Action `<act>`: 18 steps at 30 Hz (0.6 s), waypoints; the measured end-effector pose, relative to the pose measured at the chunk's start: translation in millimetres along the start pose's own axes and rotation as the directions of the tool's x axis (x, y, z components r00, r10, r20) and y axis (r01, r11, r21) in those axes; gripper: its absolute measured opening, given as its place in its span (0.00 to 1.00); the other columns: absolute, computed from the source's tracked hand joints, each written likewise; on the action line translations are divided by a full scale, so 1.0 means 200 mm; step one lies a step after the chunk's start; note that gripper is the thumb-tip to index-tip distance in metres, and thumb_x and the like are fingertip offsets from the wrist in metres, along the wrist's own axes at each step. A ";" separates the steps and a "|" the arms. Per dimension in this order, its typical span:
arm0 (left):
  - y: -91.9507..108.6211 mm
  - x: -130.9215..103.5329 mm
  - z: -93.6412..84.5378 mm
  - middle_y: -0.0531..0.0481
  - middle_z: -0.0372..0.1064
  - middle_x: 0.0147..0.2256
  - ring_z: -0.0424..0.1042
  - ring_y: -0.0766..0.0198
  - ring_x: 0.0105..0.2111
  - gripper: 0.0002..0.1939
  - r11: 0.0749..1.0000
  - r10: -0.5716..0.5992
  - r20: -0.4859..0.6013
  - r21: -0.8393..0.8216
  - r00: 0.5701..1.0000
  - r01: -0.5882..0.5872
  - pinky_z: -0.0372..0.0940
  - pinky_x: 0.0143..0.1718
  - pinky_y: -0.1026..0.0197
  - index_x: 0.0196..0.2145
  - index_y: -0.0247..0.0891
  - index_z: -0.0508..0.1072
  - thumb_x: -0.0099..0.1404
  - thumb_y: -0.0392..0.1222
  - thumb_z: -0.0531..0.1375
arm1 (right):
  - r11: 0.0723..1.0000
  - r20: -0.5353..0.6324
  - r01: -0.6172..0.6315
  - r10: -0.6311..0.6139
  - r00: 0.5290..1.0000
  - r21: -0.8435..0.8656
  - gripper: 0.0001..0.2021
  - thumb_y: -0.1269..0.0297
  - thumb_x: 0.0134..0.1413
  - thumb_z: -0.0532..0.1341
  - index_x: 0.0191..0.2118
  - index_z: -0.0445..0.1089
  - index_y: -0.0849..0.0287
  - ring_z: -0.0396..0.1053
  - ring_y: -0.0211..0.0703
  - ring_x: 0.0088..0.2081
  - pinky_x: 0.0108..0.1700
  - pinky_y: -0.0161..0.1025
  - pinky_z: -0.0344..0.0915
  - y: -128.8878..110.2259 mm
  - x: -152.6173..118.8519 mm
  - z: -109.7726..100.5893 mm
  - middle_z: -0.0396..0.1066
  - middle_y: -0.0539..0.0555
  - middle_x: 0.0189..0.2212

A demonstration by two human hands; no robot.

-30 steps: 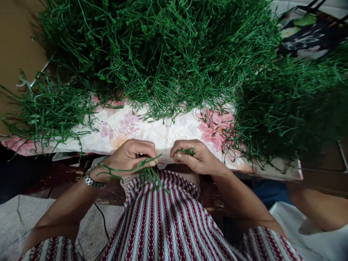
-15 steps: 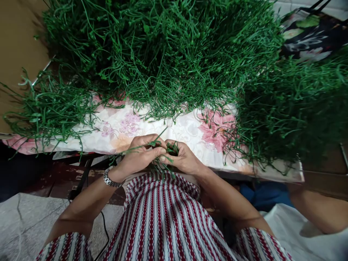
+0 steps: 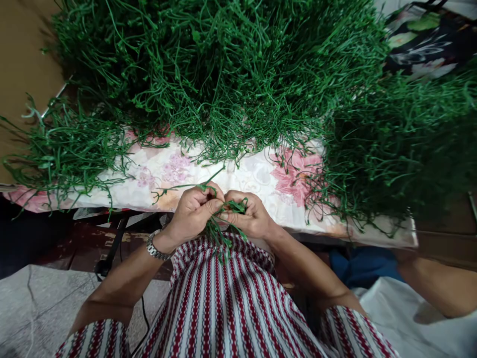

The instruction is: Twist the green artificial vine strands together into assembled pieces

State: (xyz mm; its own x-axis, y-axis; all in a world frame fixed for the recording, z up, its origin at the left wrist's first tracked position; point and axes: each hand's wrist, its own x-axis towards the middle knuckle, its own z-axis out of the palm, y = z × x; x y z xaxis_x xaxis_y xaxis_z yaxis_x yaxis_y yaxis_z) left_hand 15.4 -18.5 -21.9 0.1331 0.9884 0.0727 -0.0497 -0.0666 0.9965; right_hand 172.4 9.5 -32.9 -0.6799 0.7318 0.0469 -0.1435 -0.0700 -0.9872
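Observation:
My left hand (image 3: pixel 194 211) is closed, thumb against fingers, with thin green plant stems in its grip; one forked stem (image 3: pixel 182 187) sticks out above the knuckles. Right beside it, my right hand (image 3: pixel 251 215) pinches a small bunch of green stems (image 3: pixel 220 237) that hangs down over the striped clothing. The fingertips of both hands meet at the bunch, just in front of the table's near edge. Exactly which stems each hand grips is partly hidden by the fingers. The stems look like artificial ones, though I cannot tell for sure.
A large heap of green stems (image 3: pixel 223 64) covers the back of the flowered tablecloth (image 3: pixel 238 176). Smaller heaps lie at left (image 3: pixel 74 144) and right (image 3: pixel 402 149). A brown cardboard panel (image 3: pixel 22 64) stands at left. Another person's arm or leg (image 3: pixel 439 286) shows at right.
Both hands stay close together at the table edge. The bunch between them hangs lower and shows more, and the forked stem at my left hand now sticks out further left.

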 end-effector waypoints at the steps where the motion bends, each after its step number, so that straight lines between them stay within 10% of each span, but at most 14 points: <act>1: 0.01 0.00 0.00 0.52 0.61 0.24 0.62 0.68 0.26 0.10 0.994 0.050 -0.002 0.095 0.999 -0.050 0.57 0.28 0.65 0.24 0.35 0.66 0.61 0.40 0.57 | 0.999 -0.006 0.019 -0.019 1.000 -0.030 0.12 0.61 0.51 0.61 0.26 0.59 0.60 0.51 0.30 0.21 0.24 0.30 0.49 0.00 0.00 0.00 0.55 0.45 0.20; 10: 0.06 0.00 0.00 0.55 0.58 0.24 0.59 0.70 0.24 0.07 0.812 0.285 0.068 0.513 0.956 -0.278 0.55 0.28 0.67 0.27 0.37 0.62 0.63 0.32 0.52 | 0.894 -0.055 0.193 -0.234 0.971 -0.405 0.12 0.67 0.52 0.58 0.21 0.57 0.60 0.49 0.29 0.21 0.24 0.29 0.49 -0.05 0.01 0.00 0.51 0.44 0.18; 18: 0.10 0.02 -0.03 0.54 0.63 0.26 0.63 0.69 0.27 0.04 0.859 0.142 0.098 0.483 0.985 -0.171 0.59 0.31 0.67 0.30 0.37 0.66 0.63 0.36 0.54 | 0.847 0.010 0.218 -0.244 0.970 -0.485 0.08 0.68 0.53 0.58 0.26 0.60 0.61 0.53 0.29 0.22 0.25 0.28 0.52 -0.09 0.01 -0.05 0.56 0.45 0.19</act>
State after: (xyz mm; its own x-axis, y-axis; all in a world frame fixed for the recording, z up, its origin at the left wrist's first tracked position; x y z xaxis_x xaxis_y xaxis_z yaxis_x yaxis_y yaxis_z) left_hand 8.9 -15.1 -2.8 0.2211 0.9509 0.2166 0.4123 -0.2924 0.8629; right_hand 181.1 18.2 -16.7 -0.6311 0.7203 0.2879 0.0795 0.4293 -0.8997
